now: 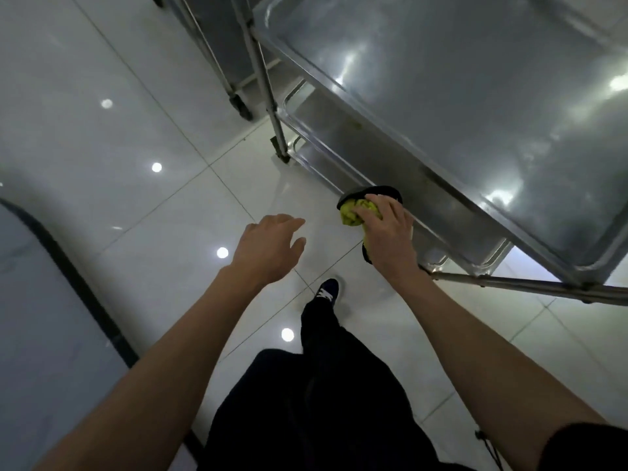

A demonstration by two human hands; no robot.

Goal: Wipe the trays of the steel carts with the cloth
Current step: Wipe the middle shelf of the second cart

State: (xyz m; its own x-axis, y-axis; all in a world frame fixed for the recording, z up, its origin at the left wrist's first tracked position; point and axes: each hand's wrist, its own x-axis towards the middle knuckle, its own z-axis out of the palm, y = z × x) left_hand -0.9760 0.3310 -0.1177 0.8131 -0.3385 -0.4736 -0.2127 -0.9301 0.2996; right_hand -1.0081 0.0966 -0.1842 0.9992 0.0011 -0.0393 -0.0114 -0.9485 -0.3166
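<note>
Dark clothes (pixel 306 413) fill the near middle, and they are so dark that folds are hard to make out. Two bare arms reach out from the near corners.

On the far left a grey slab with a dark curved edge (pixel 68 266) is cut off by the side of the picture, so I cannot tell what it is. The white tiled floor (pixel 142 205) is shiny, with small round spots of light on it.

The left hand (pixel 268 246) hangs in the air over the floor. Its fingers are spread wide and loose, and it holds nothing.

Below it, one dark shoe with white marks (pixel 328 290) stands on the floor. The other foot is hidden.

The right hand (pixel 387 229) grips a bunched yellow-green cloth (pixel 356 212). Something black (pixel 373 193) sits around the cloth, but it is too dark to tell what it is. The cloth is at the near edge of the middle tray (pixel 356 147) of the steel cart (pixel 278 130), under the rim of the top tray (pixel 475 96). The hand hides most of the cloth.

The top tray is big and grey with bright glare on it, and it is cut off at the right. A lower tray (pixel 314 154) only peeks out. Far behind, a second cart (pixel 217 45) shows only its legs and a black wheel (pixel 243 108).
</note>
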